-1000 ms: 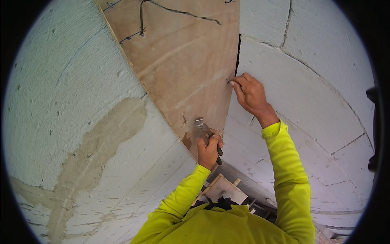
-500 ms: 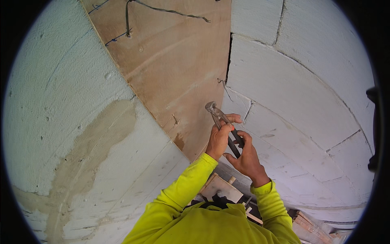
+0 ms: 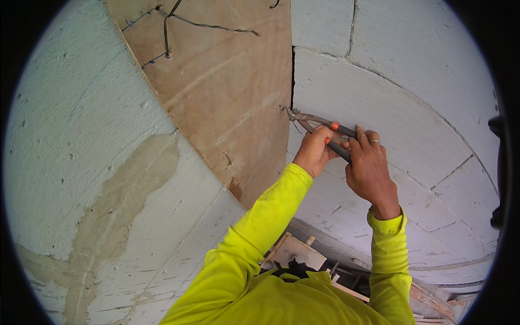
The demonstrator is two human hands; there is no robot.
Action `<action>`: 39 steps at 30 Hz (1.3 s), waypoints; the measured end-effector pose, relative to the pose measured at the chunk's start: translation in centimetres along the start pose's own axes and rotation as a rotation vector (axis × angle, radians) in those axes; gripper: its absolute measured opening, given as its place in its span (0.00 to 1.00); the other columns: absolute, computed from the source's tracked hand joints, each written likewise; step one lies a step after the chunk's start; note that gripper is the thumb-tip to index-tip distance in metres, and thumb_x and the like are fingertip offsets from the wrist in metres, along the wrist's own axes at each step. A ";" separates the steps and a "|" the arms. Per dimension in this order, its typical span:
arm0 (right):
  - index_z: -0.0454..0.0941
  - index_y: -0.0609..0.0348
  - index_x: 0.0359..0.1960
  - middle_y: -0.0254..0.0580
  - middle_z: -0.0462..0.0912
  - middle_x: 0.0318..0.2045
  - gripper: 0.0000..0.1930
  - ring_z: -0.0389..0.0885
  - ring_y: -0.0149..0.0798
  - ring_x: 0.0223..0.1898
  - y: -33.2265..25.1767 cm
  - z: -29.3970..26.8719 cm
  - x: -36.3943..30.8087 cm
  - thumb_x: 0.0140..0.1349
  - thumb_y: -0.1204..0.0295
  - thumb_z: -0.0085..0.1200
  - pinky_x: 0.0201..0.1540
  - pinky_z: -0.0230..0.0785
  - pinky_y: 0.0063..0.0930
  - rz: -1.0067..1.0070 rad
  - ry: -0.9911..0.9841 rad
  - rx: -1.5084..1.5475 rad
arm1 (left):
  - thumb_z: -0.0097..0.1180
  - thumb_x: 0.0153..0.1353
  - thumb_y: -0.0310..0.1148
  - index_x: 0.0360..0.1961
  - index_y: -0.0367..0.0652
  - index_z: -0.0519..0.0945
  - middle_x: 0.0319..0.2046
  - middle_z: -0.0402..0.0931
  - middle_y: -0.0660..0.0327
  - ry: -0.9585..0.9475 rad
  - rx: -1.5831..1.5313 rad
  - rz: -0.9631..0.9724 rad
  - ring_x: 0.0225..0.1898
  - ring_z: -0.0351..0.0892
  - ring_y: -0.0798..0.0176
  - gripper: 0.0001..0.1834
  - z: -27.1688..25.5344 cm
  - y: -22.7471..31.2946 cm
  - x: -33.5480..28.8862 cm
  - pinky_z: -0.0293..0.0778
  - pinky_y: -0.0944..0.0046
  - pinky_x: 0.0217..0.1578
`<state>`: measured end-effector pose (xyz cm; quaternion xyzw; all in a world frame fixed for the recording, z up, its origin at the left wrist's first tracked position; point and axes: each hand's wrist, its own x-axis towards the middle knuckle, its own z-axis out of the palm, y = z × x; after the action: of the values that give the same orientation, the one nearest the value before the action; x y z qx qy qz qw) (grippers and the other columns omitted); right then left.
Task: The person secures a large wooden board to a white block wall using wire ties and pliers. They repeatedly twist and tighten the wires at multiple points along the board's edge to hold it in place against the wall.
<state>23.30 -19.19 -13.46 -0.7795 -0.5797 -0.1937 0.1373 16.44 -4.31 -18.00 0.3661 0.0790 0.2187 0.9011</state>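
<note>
Brown board: my landmark, a smooth panel (image 3: 227, 97) running between two pale walls
Pliers: the metal pair with dark grips and orange bands (image 3: 317, 118) sits at the board's right edge, its head against the wire there and its handles reaching away to the right of the board
Left hand: my hand (image 3: 316, 153) is just right of the board, fingers closed around the lower handle near its orange band
Right hand: my other hand (image 3: 371, 169) is farther right of the board, fingers gripping the pliers toward the handle ends, a ring (image 3: 375, 141) on one of them
Pliers' jaws: at the wire on the board's right edge; I cannot tell whether they bite on it
Wire: a short, thin, bent piece (image 3: 284, 109) at the board's right edge
Twisted wire: a dark length (image 3: 216, 26) across the upper part of the board
Blue ties: one (image 3: 153, 60) at the board's upper left edge, another above it
Right wall: pale blocks (image 3: 368, 97) right of the board, with a dark gap (image 3: 293, 76) along the board's edge
Left wall: pale and rough (image 3: 59, 135), left of the board, bearing a grey mortar patch (image 3: 127, 197)
</note>
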 end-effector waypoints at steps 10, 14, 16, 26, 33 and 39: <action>0.74 0.78 0.46 0.82 0.70 0.56 0.18 0.70 0.75 0.59 -1.2 0.5 1.3 0.53 0.81 0.54 0.59 0.71 0.55 -0.014 -0.013 -0.014 | 0.40 0.64 0.33 0.52 0.35 0.74 0.50 0.79 0.48 0.001 -0.029 -0.018 0.42 0.81 0.57 0.19 -1.6 0.8 0.6 0.79 0.53 0.47; 0.75 0.75 0.43 0.66 0.77 0.42 0.16 0.77 0.65 0.45 -1.1 0.5 1.9 0.53 0.80 0.56 0.45 0.74 0.49 -0.025 -0.057 -0.034 | 0.40 0.65 0.34 0.51 0.38 0.74 0.51 0.79 0.49 -0.047 -0.047 -0.005 0.45 0.81 0.57 0.18 -1.2 1.5 0.7 0.78 0.53 0.48; 0.76 0.71 0.44 0.58 0.75 0.37 0.15 0.76 0.59 0.40 -0.8 0.5 2.0 0.54 0.79 0.56 0.40 0.71 0.46 -0.071 -0.001 -0.102 | 0.41 0.65 0.35 0.51 0.39 0.75 0.51 0.79 0.50 -0.040 -0.023 -0.007 0.46 0.81 0.57 0.18 -0.8 1.7 0.3 0.78 0.55 0.48; 0.73 0.64 0.52 0.54 0.73 0.31 0.18 0.75 0.50 0.27 1.1 -1.4 1.6 0.58 0.81 0.53 0.35 0.70 0.46 0.033 -0.344 0.136 | 0.47 0.63 0.27 0.27 0.35 0.77 0.22 0.77 0.61 0.017 1.087 0.453 0.23 0.75 0.71 0.10 -7.4 4.0 -3.1 0.72 0.67 0.25; 0.73 0.66 0.43 0.52 0.71 0.26 0.12 0.73 0.50 0.26 2.2 2.4 -1.4 0.57 0.81 0.53 0.33 0.65 0.46 0.149 -0.363 0.579 | 0.47 0.61 0.27 0.23 0.37 0.72 0.18 0.69 0.65 -0.080 1.183 0.580 0.19 0.65 0.74 0.10 -9.2 4.2 -2.9 0.62 0.68 0.21; 0.70 0.61 0.35 0.40 0.67 0.25 0.06 0.66 0.37 0.27 4.1 2.9 -1.1 0.56 0.80 0.50 0.31 0.60 0.35 0.205 -0.566 0.890 | 0.48 0.71 0.42 0.25 0.43 0.74 0.19 0.68 0.67 0.170 0.757 0.057 0.20 0.64 0.73 0.19 -11.3 1.8 -6.6 0.63 0.69 0.20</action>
<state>27.36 -20.07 -16.55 -0.7203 -0.5412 0.3027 0.3110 6.53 0.95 -24.99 0.6552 0.2184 0.2285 0.6861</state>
